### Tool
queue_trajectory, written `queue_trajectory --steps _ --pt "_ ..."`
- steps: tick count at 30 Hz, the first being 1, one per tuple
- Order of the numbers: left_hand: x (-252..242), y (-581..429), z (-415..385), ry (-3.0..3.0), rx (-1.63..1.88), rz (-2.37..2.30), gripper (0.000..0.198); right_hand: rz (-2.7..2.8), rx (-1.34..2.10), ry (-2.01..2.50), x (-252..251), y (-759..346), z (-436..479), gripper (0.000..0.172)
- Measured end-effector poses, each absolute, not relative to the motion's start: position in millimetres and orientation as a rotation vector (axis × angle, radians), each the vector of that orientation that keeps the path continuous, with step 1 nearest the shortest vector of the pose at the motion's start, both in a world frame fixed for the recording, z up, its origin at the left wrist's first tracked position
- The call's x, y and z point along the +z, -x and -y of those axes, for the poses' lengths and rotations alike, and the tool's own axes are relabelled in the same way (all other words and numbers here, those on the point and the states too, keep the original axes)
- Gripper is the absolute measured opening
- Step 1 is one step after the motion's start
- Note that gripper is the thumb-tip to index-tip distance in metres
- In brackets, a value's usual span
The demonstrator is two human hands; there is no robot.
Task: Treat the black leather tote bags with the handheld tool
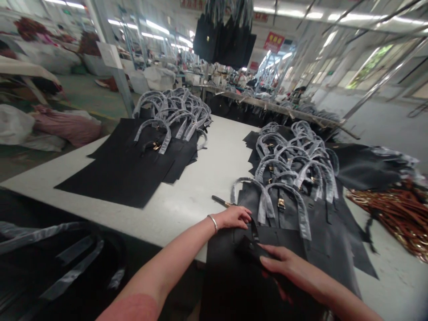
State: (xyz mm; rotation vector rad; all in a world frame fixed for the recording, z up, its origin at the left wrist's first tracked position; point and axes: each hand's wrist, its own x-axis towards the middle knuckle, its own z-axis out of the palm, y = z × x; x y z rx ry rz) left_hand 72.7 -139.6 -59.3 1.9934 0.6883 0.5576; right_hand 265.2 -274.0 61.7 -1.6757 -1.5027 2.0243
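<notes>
My left hand, with a bangle on its wrist, is closed on a narrow black strap at the top of a black bag panel. Just beyond it a dark strap end with a gold-coloured fitting juts out over the table. My right hand pinches a folded black leather piece between thumb and fingers, low over the same panel. Shadow hides the panel's lower part. Directly ahead lie black bag panels whose handles are wrapped in clear plastic; one carries a gold buckle.
On the white table, another pile of black panels with wrapped handles lies left. Brown straps with gold hardware are heaped at the right. Black pieces hang overhead at the back. More wrapped handles are at lower left.
</notes>
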Motion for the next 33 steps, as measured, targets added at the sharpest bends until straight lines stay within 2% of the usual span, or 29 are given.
queue_trajectory --steps 7,12,14,19,23,27,29,33 --pt "-55 -74 138 -1.969 0.522 -0.739 0.029 1.685 1.923 1.630 62 -228 260 0.060" --pt "-46 -71 152 -2.012 0.546 -0.748 0.027 1.660 2.004 1.632 74 -249 272 0.040" --pt "-42 -71 156 -2.067 0.573 -0.769 0.028 1.616 2.015 1.643 79 -268 281 0.037" --pt "-24 -83 162 -2.533 0.358 -0.873 0.041 1.445 1.815 1.751 84 -301 304 0.044" --pt "-15 -101 182 -2.757 0.322 -0.891 0.039 1.273 1.766 1.793 80 -312 319 0.062" --pt "-37 -116 213 -2.722 0.398 -1.195 0.049 1.186 1.729 1.792 74 -320 331 0.069" --pt "-48 -119 225 -2.644 0.470 -1.445 0.042 1.166 1.699 1.781 72 -323 336 0.069" --pt "-40 -118 231 -2.480 0.473 -1.728 0.054 1.121 1.661 1.748 69 -328 344 0.071"
